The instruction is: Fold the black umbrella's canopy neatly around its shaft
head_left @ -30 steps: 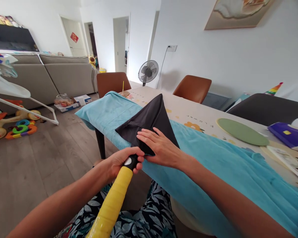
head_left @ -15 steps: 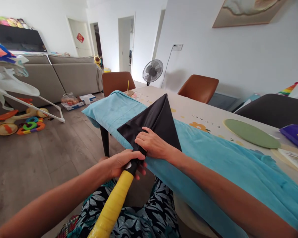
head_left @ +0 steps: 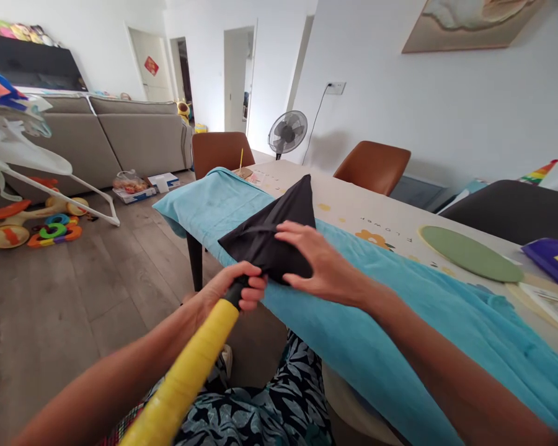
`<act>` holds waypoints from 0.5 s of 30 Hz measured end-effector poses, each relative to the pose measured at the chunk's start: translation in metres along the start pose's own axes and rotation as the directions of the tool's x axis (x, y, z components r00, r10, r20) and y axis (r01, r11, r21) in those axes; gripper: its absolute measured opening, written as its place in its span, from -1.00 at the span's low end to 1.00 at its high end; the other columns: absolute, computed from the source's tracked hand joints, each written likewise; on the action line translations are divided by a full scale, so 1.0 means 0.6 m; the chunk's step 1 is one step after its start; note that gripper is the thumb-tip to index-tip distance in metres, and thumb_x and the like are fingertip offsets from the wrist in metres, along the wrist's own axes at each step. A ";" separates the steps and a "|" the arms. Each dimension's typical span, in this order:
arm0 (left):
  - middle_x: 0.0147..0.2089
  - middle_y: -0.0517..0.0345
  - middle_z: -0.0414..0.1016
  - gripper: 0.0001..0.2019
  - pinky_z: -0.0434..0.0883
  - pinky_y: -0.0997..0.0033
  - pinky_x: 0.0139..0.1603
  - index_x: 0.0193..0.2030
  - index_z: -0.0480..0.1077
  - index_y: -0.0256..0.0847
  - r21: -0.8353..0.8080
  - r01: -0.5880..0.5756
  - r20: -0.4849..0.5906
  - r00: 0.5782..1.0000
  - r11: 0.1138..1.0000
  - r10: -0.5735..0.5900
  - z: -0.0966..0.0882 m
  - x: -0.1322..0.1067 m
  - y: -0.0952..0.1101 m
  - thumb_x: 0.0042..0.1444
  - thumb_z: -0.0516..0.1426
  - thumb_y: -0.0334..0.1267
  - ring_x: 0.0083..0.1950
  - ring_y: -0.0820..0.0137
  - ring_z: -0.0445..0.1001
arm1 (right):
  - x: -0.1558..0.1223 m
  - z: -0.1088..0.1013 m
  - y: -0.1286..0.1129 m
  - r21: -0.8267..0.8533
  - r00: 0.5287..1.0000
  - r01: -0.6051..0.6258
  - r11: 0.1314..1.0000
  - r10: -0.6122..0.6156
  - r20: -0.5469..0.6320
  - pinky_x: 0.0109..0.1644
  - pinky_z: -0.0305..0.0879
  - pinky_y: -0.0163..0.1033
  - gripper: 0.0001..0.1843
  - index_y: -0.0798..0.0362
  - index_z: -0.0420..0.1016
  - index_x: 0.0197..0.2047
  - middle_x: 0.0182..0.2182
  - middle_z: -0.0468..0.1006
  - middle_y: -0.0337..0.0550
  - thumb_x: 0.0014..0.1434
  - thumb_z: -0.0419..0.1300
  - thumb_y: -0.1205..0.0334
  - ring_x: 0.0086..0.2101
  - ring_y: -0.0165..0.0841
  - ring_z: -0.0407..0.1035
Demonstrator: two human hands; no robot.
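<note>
A long yellow-wrapped stick (head_left: 190, 359) runs up from the bottom edge and narrows to a black section. My left hand (head_left: 242, 285) is closed around that black section, where it meets a piece of black fabric (head_left: 255, 238). The fabric spreads out in a pointed, folded shape over the light-blue cloth (head_left: 381, 279) along the table's near side. My right hand (head_left: 311, 260) is open, thumb and fingers apart, at the right part of the black fabric. Whether its fingertips touch the fabric I cannot tell. How stick and fabric join is hidden by my left hand.
On the table (head_left: 348, 204) lie a green oval mat (head_left: 469, 253) and a purple packet (head_left: 551, 257) at the right. Brown chairs (head_left: 374, 166) and a fan (head_left: 287, 132) stand beyond. Toys (head_left: 53, 232) and a white rack (head_left: 93, 192) are on the left floor.
My right hand has lifted off the fabric near the stick and moved right, its fingers spreading. My left hand and the yellow stick have shifted slightly left and up.
</note>
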State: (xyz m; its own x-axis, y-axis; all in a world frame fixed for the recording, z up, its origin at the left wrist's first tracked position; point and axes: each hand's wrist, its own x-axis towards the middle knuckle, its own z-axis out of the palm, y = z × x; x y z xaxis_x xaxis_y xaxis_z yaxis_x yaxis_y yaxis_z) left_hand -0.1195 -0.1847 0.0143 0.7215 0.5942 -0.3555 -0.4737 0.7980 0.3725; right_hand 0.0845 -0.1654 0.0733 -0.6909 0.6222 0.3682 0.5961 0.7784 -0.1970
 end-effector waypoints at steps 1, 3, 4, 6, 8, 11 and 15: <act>-0.60 0.36 0.14 -0.89 0.12 0.73 -0.80 -0.32 0.28 -0.36 -0.117 -0.042 0.078 0.996 0.992 0.051 -0.002 -0.001 -0.001 0.00 0.09 -0.36 -0.71 0.68 0.14 | -0.008 -0.022 -0.002 0.032 0.995 -0.050 0.998 0.053 -0.082 0.22 0.03 0.04 -0.43 -0.01 0.14 0.15 0.18 0.18 -0.02 0.06 0.15 0.22 0.17 -0.20 0.07; -0.60 0.38 0.12 -0.87 0.10 0.73 -0.80 -0.26 0.27 -0.37 -0.241 -0.066 0.158 0.982 0.968 0.107 -0.005 0.003 -0.011 0.03 0.07 -0.36 -0.71 0.69 0.12 | -0.021 -0.056 -0.002 0.069 0.958 -0.170 0.983 0.182 -0.220 0.20 0.09 -0.01 -0.49 -0.03 0.17 0.13 0.15 0.22 -0.07 0.10 0.13 0.19 0.15 -0.21 0.12; -0.59 0.37 0.12 -0.88 0.12 0.71 -0.79 -0.26 0.26 -0.36 -0.245 -0.054 0.162 0.982 0.968 0.096 -0.006 0.008 -0.020 0.04 0.06 -0.37 -0.70 0.67 0.12 | -0.026 -0.066 0.001 0.081 0.932 -0.231 0.970 0.244 -0.268 0.19 0.11 -0.01 -0.51 -0.04 0.19 0.12 0.14 0.24 -0.09 0.11 0.13 0.18 0.13 -0.21 0.14; -0.59 0.36 0.11 -0.92 0.16 0.66 -0.77 -0.29 0.26 -0.35 -0.194 0.003 0.146 0.989 0.981 0.026 -0.006 0.018 -0.037 0.06 0.04 -0.38 -0.69 0.64 0.13 | -0.034 -0.069 0.014 0.113 0.880 -0.340 0.933 0.359 -0.312 0.16 0.15 0.01 -0.54 -0.04 0.23 0.09 0.10 0.30 -0.10 0.11 0.14 0.15 0.09 -0.19 0.20; -0.58 0.35 0.10 -0.93 0.16 0.64 -0.76 -0.30 0.25 -0.34 -0.170 0.021 0.141 0.990 0.985 0.003 -0.005 0.026 -0.049 0.06 0.04 -0.38 -0.68 0.64 0.11 | -0.037 -0.052 0.038 0.171 0.841 -0.435 0.884 0.466 -0.276 0.10 0.21 0.03 -0.57 -0.02 0.27 0.06 0.04 0.36 -0.07 0.10 0.14 0.11 0.03 -0.16 0.27; -0.58 0.36 0.07 -0.91 0.12 0.65 -0.76 -0.32 0.25 -0.33 -0.124 0.026 0.133 0.991 0.992 -0.009 -0.008 0.027 -0.047 0.05 0.06 -0.34 -0.69 0.65 0.08 | -0.037 -0.010 0.084 0.274 0.767 -0.572 0.773 0.623 -0.155 -0.03 0.31 -0.05 -0.58 0.03 0.31 -0.01 -0.02 0.41 -0.01 0.09 0.14 0.03 -0.06 -0.16 0.34; -0.63 0.33 0.06 -0.86 0.13 0.65 -0.73 -0.46 0.22 -0.29 0.027 0.079 0.074 0.994 0.997 -0.080 -0.019 0.020 -0.028 0.05 0.07 -0.29 -0.68 0.63 0.09 | -0.030 0.045 0.133 0.473 0.585 -0.724 0.502 0.810 0.036 -0.32 0.38 -0.26 -0.61 0.09 0.35 -0.12 -0.10 0.44 0.02 0.09 0.12 -0.02 -0.20 -0.25 0.40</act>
State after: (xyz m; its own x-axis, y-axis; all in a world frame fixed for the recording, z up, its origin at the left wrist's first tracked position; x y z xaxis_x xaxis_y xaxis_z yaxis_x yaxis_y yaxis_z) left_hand -0.1086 -0.1901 -0.0058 0.7928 0.5190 -0.3196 -0.4015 0.8392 0.3668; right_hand 0.1334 -0.1122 0.0264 0.0642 0.9977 0.0227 0.6058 -0.0209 -0.7954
